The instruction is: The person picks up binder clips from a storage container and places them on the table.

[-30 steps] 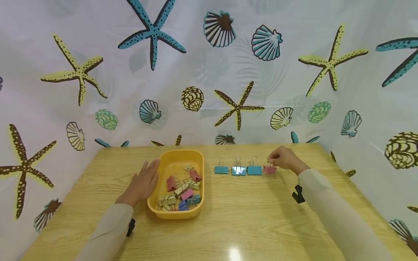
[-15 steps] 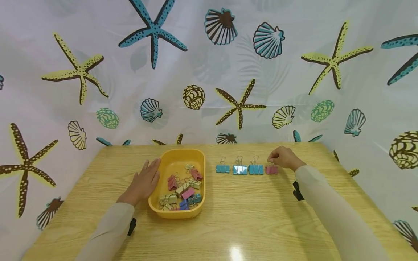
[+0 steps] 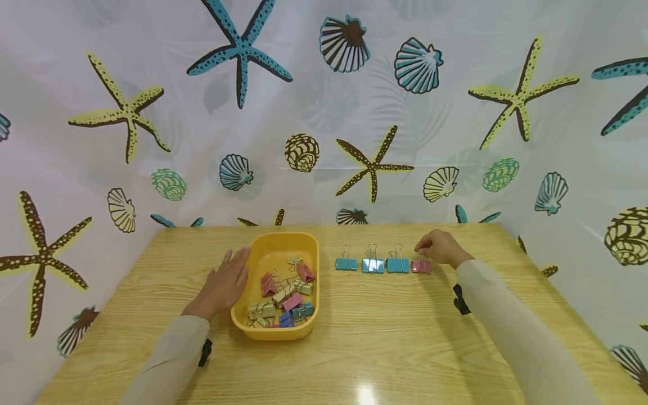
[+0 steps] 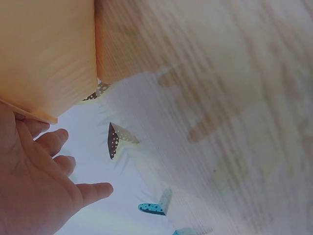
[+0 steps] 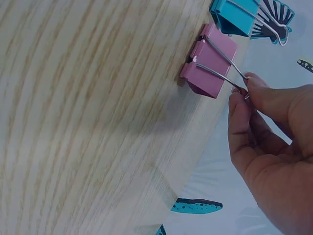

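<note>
A white cloth (image 3: pixel 314 118) printed with starfish and shells is enclosing a wood-grained table (image 3: pixel 385 343) at the back and both sides. Along the back edge, a row of clips is lying nearby, its handles pointing toward the cloth; wood is stretching from the row toward the viewer and between the row and a yellow tray (image 3: pixel 275 334). The tray is holding mixed clips in its nearer half: olive clips (image 3: pixel 261 310), pink ones (image 3: pixel 292 302), a dark blue one (image 3: pixel 286 319) and a teal one (image 3: pixel 302 309). The left hand (image 3: pixel 223 286) is touching the tray's outer left side, its fingers extending nearly straight. The right hand (image 3: pixel 441 247) is pinching the wire handles of a pink clip (image 3: pixel 421 266) between thumb and fingertips. This clip is resting on the table at the row's right end, just beside three blue clips (image 3: pixel 372 266).
</note>
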Available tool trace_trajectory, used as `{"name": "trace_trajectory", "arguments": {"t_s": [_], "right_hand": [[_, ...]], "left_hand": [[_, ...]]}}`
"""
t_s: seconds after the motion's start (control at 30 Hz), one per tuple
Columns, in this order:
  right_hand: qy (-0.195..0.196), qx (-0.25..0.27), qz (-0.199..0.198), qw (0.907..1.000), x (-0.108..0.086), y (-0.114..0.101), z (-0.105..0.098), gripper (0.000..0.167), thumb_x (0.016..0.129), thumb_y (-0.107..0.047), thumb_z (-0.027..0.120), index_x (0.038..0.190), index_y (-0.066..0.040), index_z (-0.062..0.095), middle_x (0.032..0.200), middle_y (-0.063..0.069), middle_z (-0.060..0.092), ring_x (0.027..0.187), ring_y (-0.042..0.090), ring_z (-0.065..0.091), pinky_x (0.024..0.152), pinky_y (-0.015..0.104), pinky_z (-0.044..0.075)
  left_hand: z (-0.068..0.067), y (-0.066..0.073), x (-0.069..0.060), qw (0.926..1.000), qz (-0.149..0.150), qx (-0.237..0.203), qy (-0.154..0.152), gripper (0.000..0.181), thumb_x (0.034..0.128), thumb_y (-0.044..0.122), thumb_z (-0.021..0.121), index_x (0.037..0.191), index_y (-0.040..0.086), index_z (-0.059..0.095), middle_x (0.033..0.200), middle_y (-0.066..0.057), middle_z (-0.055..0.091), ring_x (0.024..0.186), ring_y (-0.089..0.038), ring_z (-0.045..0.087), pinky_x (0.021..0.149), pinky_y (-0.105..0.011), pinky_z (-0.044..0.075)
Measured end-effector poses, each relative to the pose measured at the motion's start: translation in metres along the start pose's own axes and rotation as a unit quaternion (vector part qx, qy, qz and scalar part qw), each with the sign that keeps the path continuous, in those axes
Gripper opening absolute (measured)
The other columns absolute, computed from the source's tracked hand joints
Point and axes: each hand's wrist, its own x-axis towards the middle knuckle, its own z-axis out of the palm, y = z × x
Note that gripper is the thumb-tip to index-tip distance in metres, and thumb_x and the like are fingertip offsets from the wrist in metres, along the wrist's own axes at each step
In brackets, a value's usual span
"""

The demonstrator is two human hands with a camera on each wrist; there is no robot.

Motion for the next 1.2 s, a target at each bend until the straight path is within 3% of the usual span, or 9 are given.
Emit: {"name": "trace_trajectory", "arguments": {"t_s": [0.3, 0.93, 1.07, 1.2], "right_hand": [[0.0, -0.007, 0.004, 1.0, 0.001, 0.002, 0.002, 0.018, 0.093, -0.001, 0.057, 0.101, 0.005, 0.072, 0.101, 0.021, 0.068, 0.091, 0.035, 0.064, 0.078, 0.046, 0.054], [0.016, -0.023, -0.018, 0.9994, -0.002, -0.003, 0.001, 0.021, 0.095, -0.001, 0.054, 0.109, 0.006, 0.068, 0.105, 0.022, 0.067, 0.094, 0.037, 0.063, 0.08, 0.048, 0.053], [0.043, -0.05, -0.033, 0.9973, -0.004, -0.022, -0.002, 0.02, 0.095, -0.002, 0.055, 0.106, 0.006, 0.069, 0.102, 0.022, 0.068, 0.091, 0.036, 0.064, 0.077, 0.047, 0.054], [0.076, -0.074, -0.064, 0.9922, -0.003, -0.064, -0.007, 0.018, 0.094, -0.006, 0.059, 0.103, 0.004, 0.071, 0.1, 0.02, 0.069, 0.088, 0.034, 0.066, 0.077, 0.048, 0.054]], "left_hand": [[0.001, -0.002, 0.002, 0.9999, 0.01, 0.003, 0.004, 0.054, 0.106, 0.026, 0.026, 0.154, 0.003, 0.015, 0.158, -0.018, 0.016, 0.145, -0.042, 0.006, 0.106, -0.071, 0.014], [0.002, -0.003, 0.001, 1.0, 0.002, 0.003, 0.005, 0.054, 0.1063, 0.028, 0.025, 0.155, 0.007, 0.013, 0.159, -0.016, 0.015, 0.145, -0.042, 0.006, 0.105, -0.072, 0.014], [0.003, -0.004, 0.002, 1.0, 0.001, 0.002, 0.003, 0.054, 0.1062, 0.028, 0.026, 0.155, 0.007, 0.013, 0.159, -0.015, 0.015, 0.145, -0.041, 0.005, 0.105, -0.072, 0.014], [0.003, -0.003, 0.003, 1.0, 0.0, 0.001, -0.001, 0.055, 0.1062, 0.03, 0.024, 0.155, 0.007, 0.013, 0.16, -0.015, 0.014, 0.146, -0.04, 0.004, 0.106, -0.071, 0.013]]}}
